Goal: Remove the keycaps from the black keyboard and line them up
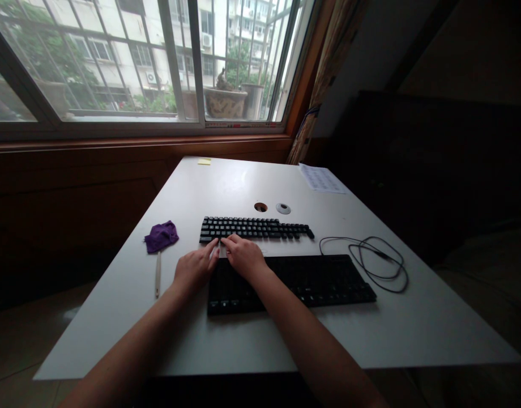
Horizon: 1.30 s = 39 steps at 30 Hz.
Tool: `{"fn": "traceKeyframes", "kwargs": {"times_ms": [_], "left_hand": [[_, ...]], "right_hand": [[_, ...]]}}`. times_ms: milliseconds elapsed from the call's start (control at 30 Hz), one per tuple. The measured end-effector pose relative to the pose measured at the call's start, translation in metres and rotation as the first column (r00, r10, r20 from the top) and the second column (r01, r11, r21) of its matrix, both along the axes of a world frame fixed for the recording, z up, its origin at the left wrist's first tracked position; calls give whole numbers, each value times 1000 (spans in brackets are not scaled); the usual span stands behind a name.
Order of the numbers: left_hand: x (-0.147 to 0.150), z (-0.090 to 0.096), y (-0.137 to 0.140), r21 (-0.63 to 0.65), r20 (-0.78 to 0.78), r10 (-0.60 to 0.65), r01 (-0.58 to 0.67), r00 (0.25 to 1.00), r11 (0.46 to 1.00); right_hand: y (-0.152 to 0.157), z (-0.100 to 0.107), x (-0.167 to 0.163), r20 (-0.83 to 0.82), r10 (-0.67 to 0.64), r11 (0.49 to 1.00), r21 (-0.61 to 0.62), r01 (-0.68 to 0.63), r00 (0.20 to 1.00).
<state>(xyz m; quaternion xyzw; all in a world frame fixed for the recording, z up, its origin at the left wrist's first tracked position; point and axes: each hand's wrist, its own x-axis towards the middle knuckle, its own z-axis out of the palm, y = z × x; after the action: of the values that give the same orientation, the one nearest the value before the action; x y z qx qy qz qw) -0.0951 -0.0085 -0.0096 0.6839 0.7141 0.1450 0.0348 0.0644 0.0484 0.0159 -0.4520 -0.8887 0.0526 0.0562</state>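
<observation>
Black keycaps [243, 228] lie in close rows on the white table, with a stepped right end. At the rows' front left, my left hand [196, 266] and my right hand [244, 258] meet. Their fingertips press from both sides around a small black keycap [219, 241]; the exact grip is too small to make out. Nearer to me is a black keyboard [298, 280], its left part under my right hand and forearm. Some keys show along its front edge; most of its dark surface is hard to read.
Left of the hands lies a purple cloth [161, 237] by a thin pale stick [157, 276]. A coiled black cable [381, 258] is at right. Behind the keycaps are a round table hole [261, 207] and its cover [283, 208]. Printed paper [323, 178] and a yellow note [204, 161] lie farther back.
</observation>
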Motion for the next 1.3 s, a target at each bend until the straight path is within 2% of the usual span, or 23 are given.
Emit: {"fn": "traceKeyframes", "kwargs": {"times_ms": [1067,1300], "left_hand": [[-1,-3,0,8,-20,-12,12,1000,1000],[-2,-2,-2,7,44,-12,12,999,1000]], "right_hand": [[2,-4,0,-32,-9,1000,-4,8,999],[1,-3,0,-22,-14,1000,-7,14,1000]]}}
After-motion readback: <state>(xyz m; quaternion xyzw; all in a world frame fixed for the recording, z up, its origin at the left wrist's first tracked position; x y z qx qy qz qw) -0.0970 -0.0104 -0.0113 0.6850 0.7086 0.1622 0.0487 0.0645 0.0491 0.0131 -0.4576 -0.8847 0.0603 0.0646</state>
